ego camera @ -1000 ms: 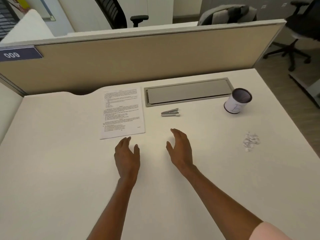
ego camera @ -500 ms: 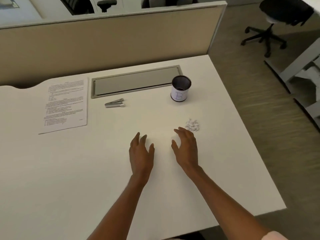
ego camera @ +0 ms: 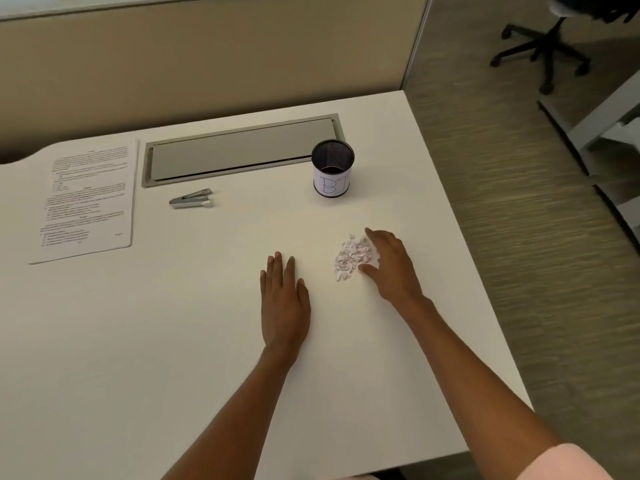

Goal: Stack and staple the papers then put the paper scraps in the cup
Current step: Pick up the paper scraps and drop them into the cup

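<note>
A small heap of white paper scraps lies on the white desk at the right. My right hand is open and cupped around the heap's right side, fingers and thumb touching its edges. My left hand rests flat and open on the desk, a little left of the scraps, holding nothing. A black mesh cup with a white label stands upright behind the scraps. The printed papers lie stacked at the left. A silver stapler lies between the papers and the cup.
A grey cable-tray lid is set into the desk behind the stapler, below a beige partition. The desk's right edge runs close to my right hand. An office chair base stands on the floor beyond.
My view swung right, away from the papers. Both hands moved right across the desk; my right hand reached the scraps and now cups them.
</note>
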{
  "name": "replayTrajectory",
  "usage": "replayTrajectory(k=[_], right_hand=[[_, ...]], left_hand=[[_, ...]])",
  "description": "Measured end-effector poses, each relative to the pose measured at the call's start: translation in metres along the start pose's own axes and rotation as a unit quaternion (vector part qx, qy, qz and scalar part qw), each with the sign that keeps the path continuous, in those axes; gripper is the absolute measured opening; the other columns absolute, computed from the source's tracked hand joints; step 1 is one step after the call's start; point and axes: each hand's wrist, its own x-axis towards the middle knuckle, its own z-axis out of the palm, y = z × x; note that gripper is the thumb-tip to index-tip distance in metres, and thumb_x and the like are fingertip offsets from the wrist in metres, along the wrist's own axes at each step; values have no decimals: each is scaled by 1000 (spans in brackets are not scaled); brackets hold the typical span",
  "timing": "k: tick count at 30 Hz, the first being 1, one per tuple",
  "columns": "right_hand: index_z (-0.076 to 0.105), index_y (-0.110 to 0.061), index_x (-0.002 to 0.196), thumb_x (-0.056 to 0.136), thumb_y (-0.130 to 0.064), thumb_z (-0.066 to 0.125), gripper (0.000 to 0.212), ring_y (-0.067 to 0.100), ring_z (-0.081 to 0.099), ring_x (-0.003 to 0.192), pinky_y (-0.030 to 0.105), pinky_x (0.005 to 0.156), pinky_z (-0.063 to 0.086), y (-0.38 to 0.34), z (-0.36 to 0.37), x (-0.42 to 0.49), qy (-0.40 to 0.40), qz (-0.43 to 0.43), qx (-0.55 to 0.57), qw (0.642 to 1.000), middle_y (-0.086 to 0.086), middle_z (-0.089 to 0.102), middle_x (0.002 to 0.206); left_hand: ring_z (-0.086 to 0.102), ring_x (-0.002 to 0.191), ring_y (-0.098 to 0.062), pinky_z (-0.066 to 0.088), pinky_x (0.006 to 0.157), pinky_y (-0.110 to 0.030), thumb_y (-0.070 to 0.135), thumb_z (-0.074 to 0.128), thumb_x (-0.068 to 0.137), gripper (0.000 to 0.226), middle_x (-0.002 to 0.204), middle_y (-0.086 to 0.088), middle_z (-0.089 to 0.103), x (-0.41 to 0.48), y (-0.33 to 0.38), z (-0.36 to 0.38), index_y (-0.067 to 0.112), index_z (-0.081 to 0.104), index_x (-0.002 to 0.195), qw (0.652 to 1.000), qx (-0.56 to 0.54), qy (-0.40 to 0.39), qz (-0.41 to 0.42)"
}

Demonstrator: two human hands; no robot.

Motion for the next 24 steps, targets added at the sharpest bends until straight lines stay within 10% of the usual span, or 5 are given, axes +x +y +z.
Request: replayTrajectory(k=[14,19,24], right_hand=[[79,-6,101,91,-3,73,12,27,69,91,28,77,46,-5,1,29,55,-67,-45,995,10,71,98],[79,-3,97,87,1,76,11,29,73,85,39,81,59,-9,-6,24,84,-19,60,994,14,77,94],[82,-7,98,84,-5,83,14,10,74,83,20,80,55,-17,-19,20,62,88,205,973,4,82,96]], left_hand=[[21,164,-27,14,135,-44,21,43,108,51,173,-14,31,3,8,4,8,44,157,999,45,13,-25],[23,163,-28,18,134,-46,22,43,107,51,173,-14,33,4,8,4,8,44,157,998,55,13,-23],[20,164,-27,16,134,-46,22,42,107,52,174,-12,30,4,8,4,10,43,158,998,49,4,-32]])
